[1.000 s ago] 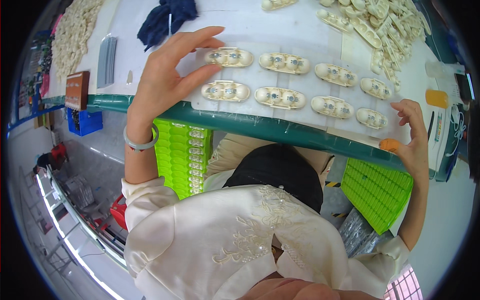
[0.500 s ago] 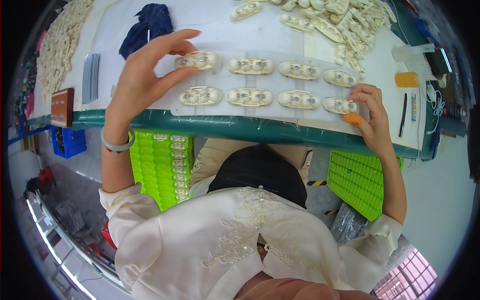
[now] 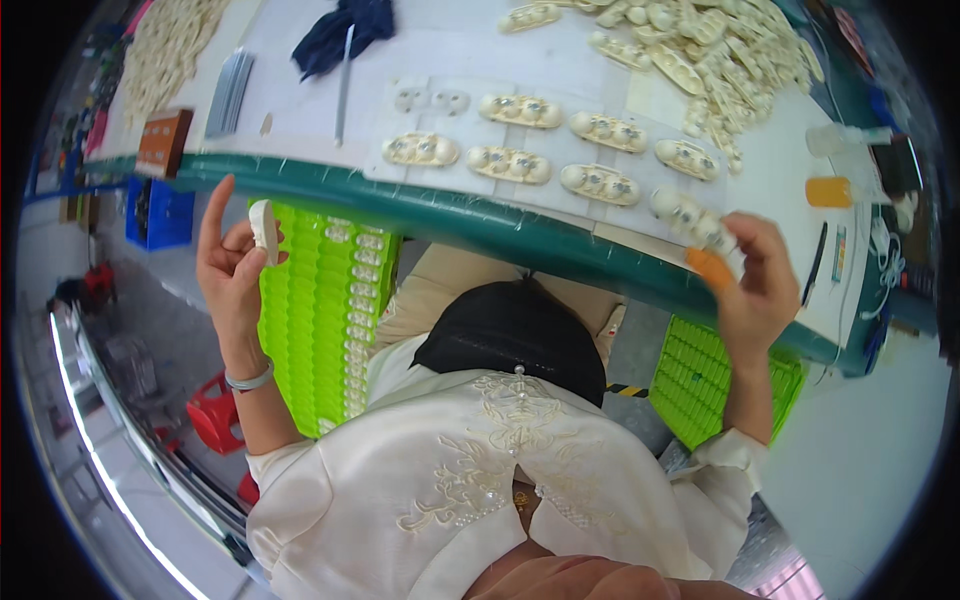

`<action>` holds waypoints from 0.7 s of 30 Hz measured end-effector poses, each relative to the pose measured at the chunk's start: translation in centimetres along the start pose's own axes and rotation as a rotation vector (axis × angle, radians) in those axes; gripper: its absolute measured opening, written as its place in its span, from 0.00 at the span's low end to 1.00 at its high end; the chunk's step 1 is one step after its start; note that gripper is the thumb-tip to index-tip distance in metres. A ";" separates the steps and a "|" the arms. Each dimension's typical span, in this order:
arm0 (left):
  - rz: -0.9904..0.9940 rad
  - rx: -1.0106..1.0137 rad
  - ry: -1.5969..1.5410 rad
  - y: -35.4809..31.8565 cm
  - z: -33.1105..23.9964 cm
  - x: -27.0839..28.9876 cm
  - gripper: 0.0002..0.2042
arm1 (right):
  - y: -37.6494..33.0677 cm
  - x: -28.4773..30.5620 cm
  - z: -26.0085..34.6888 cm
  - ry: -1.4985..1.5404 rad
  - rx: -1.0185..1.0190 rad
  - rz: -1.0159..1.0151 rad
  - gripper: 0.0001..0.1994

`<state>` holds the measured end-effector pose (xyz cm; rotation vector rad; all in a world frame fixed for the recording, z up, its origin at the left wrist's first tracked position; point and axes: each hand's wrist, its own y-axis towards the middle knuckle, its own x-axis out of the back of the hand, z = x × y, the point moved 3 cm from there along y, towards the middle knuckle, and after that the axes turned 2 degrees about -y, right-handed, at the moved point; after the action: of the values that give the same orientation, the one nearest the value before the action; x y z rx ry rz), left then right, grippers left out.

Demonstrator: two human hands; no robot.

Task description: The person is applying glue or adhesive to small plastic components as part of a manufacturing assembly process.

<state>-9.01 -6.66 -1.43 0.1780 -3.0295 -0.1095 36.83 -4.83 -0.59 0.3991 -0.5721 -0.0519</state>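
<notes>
Pinched in my left hand [image 3: 232, 282] is a cream moulded plastic piece [image 3: 263, 232], held edge-on in front of the table, above a green tray [image 3: 300, 290] partly filled with similar pieces. My right hand [image 3: 765, 280], with an orange cover on one finger, grips another cream piece [image 3: 690, 218] at the near right end of a translucent plate [image 3: 470, 192]. That piece is tilted and blurred. Several cream pieces with small silvery patches sit in two rows on the plate. At its far left, a vacant seat [image 3: 430, 98] shows two small round fittings.
Loose cream pieces are heaped at the far right [image 3: 700, 50] and far left [image 3: 170, 60]. A dark blue cloth [image 3: 345, 35], grey strips [image 3: 230, 95] and a brown block [image 3: 163, 142] lie leftward. An orange-filled bottle [image 3: 828, 192] stands right; another green tray [image 3: 715, 385] is below.
My left hand has lifted the far-left piece off the plate and drawn it back past the table edge. The piece at my right hand has tilted out of line. The view has shifted.
</notes>
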 end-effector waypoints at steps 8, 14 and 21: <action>-0.620 0.358 -0.155 -17.3 7.2 5.7 0.34 | -4.0 -14.3 5.8 0.369 0.169 0.446 0.18; -0.908 0.750 -0.258 -29.7 14.3 5.8 0.32 | -5.3 -28.3 6.4 0.328 0.024 0.953 0.14; -1.062 0.920 -0.250 -39.1 20.1 8.0 0.32 | -5.5 -45.1 4.4 -0.032 0.164 0.934 0.13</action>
<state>-14.68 -45.06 -23.66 1.8605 -2.5359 1.2270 -3.16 -4.33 -22.58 0.2582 -0.7513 0.8894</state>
